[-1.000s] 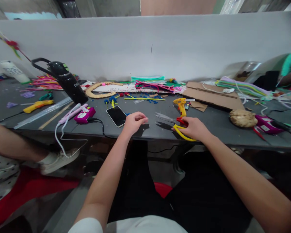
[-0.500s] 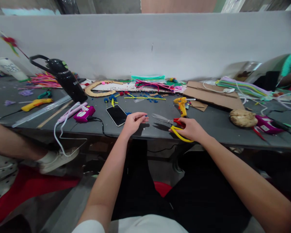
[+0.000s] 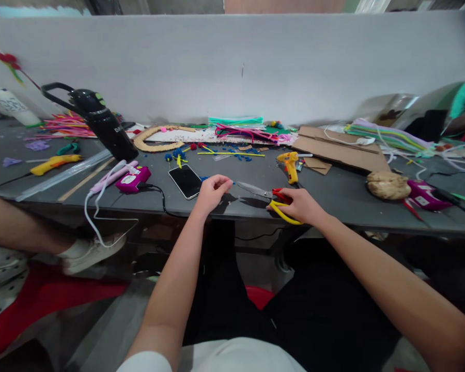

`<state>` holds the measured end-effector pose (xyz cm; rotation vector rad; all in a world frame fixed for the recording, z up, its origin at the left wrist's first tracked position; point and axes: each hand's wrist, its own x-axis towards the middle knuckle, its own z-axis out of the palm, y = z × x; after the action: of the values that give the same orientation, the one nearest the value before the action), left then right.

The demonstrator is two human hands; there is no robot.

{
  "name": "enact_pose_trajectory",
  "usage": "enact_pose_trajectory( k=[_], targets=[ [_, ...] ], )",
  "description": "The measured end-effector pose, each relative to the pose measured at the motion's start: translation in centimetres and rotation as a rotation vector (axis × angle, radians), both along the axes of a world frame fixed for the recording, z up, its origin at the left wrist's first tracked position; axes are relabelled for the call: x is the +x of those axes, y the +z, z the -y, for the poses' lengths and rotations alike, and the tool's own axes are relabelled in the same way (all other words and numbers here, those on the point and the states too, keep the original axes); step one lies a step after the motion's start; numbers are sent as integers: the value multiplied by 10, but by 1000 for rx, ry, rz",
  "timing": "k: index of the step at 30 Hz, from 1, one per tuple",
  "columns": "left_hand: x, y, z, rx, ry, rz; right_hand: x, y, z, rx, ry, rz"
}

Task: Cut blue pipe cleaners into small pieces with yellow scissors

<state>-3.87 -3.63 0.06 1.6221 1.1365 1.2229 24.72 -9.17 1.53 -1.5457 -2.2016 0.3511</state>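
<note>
Scissors (image 3: 256, 190), steel blades, yellow-and-red loop handles: rigid, light, sharp-tipped, best taken by the loops; at the near edge of the surface (image 3: 333, 199), blades pointing to 9 o'clock; right hand (image 3: 300, 205) clamped on the loops, left hand (image 3: 211, 190) pinched together on a blue scrap (image 3: 233, 182).

Yellow-and-red-handled steel scissors (image 3: 256, 190), blades pointing left.

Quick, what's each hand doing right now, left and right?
Left hand: pinched shut on a small blue piece.
Right hand: closed on the scissors, at the handles.
</note>
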Motion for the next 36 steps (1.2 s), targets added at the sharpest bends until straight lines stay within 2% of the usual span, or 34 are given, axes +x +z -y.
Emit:
enact_pose_trajectory(
  k=[8,14,36],
  targets=[
    [1,1,0,2,10,9,0,-7,-1,56,23,-44],
    [-1,-2,-1,27,-10,11,1,-13,-4,76,28,6],
    [-1,0,1,0,-2,-45,1,-15,-7,87,29,68]
  ],
)
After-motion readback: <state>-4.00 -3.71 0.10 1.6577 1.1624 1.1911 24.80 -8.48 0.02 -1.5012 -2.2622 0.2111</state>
